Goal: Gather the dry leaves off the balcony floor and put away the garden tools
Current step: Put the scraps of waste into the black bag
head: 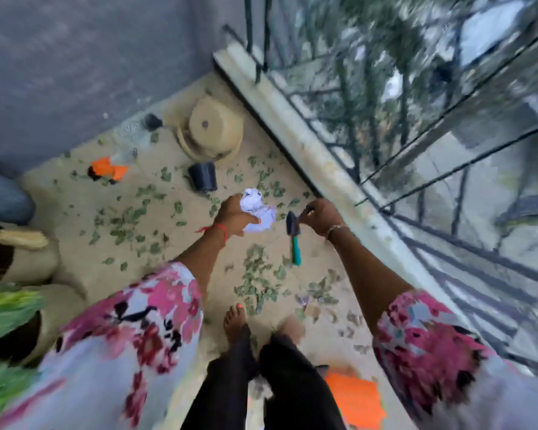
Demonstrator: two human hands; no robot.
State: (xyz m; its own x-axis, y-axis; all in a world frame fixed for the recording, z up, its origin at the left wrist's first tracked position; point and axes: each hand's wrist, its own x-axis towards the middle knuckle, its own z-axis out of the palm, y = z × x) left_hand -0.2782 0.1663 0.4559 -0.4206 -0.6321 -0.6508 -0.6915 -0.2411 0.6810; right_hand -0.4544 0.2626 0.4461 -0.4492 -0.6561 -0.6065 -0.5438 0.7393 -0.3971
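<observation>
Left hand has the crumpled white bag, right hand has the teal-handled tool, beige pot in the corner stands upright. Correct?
Not the pot. The head view shows the beige pot overturned, drain-hole base up. The left hand does hold the white bag, the right hand the teal-handled tool.

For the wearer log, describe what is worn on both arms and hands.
Both arms wear floral sleeves, pale fabric with pink, red and black blooms: left sleeve, right sleeve. A red thread band circles the wrist by the left hand; a thin metallic bracelet sits by the right hand.
</observation>
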